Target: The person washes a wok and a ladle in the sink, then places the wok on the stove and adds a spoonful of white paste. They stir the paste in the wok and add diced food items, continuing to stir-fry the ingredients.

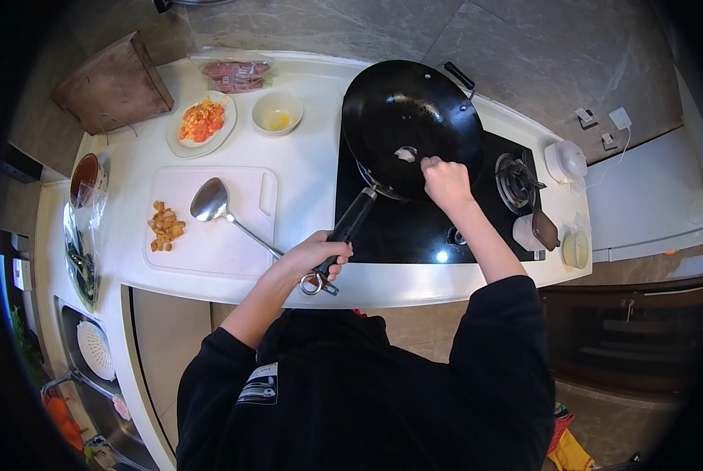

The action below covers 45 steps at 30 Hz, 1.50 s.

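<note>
My left hand (322,254) grips the black handle of a wok (413,118), which sits tilted on the left burner of a black gas hob (395,235). Over the wok's near right part is my right hand (445,176), its fingers bunched; whether they pinch anything cannot be seen. A small whitish lump (406,154) lies in the wok, left of those fingers. A metal wok spatula (210,200) rests on the white cutting board (210,268), its handle running to beneath my left hand. Brown diced pieces (164,226) lie on the board's left part.
Behind the board stand a plate of egg and tomato (203,120), a bowl with yellow liquid (277,114) and bagged meat (236,73). Lidded containers (565,161) stand right of the free burner (515,182). A sink (86,377) is at the lower left.
</note>
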Each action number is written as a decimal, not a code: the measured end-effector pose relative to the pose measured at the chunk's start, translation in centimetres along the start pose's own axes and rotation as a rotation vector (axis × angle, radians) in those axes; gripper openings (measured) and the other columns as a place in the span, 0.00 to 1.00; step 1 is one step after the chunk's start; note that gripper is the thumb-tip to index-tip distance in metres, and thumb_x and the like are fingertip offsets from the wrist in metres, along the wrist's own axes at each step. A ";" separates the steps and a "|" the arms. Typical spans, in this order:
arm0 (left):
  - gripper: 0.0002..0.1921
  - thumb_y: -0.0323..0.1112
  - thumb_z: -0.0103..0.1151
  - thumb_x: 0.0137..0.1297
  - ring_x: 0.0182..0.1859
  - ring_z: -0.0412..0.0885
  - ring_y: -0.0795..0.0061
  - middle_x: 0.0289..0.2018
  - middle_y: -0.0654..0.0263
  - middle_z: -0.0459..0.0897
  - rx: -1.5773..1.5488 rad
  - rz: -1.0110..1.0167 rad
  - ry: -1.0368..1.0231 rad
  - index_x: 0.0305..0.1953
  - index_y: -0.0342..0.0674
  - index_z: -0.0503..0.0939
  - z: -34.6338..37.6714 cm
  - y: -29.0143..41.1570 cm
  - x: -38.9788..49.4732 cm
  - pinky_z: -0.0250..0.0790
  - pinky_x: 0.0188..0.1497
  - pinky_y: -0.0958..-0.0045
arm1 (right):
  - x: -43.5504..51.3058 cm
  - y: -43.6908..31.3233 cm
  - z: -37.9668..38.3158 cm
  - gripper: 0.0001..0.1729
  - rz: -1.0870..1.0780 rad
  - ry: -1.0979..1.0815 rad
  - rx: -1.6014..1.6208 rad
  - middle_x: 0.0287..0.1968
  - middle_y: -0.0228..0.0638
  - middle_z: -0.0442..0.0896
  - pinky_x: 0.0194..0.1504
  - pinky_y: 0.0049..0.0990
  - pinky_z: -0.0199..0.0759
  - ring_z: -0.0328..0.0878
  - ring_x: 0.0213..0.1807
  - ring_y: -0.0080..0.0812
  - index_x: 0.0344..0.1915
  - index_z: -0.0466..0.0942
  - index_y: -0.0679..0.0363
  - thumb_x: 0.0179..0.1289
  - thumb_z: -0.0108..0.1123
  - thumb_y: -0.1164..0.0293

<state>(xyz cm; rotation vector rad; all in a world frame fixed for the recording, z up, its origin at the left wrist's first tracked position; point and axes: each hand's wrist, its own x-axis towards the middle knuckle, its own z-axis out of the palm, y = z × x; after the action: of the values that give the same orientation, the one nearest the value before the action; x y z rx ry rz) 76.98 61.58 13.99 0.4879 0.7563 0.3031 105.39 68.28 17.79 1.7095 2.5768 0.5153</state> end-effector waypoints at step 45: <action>0.08 0.27 0.55 0.58 0.15 0.67 0.82 0.19 0.70 0.69 0.017 0.016 -0.012 0.34 0.37 0.66 -0.1 -0.1 0.0 0.60 0.15 0.77 | 0.9 1.2 0.7 0.04 -0.075 -0.098 -0.010 0.26 0.44 0.82 0.27 0.35 0.76 0.82 0.25 0.41 0.26 0.76 0.64 0.46 0.55 0.78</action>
<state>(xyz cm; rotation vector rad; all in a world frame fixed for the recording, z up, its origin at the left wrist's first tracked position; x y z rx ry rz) 76.93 61.53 13.91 0.5119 0.7438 0.3087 106.23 69.70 17.66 1.5854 2.5543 0.4297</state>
